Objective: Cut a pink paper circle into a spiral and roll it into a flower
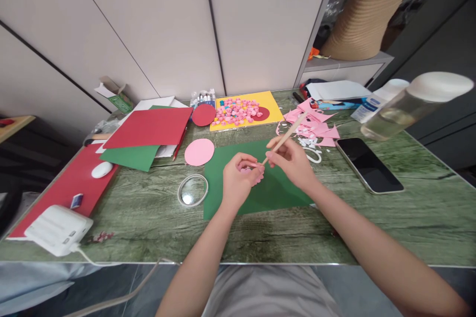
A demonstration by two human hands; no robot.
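Note:
Over a green paper sheet (286,193), my left hand (243,176) pinches a small pink paper piece (257,178) with a scalloped edge. A slim pale wooden stick (292,131) is gripped in my right hand (292,158), tilted up to the right, its lower end at the pink piece. Fingers partly cover the pink piece. Left of the green sheet lie a pink paper circle (200,152) and a white ring-shaped roll of tape (192,190). Behind my hands, many small pink paper rolls (238,111) lie on a yellow sheet (274,104).
Pink paper scraps (316,124) lie at the back right, near a phone (368,166) and a clear bottle (394,114). Red paper (148,129) is stacked at the left. A white charger (57,228) with a cable sits at the front left edge.

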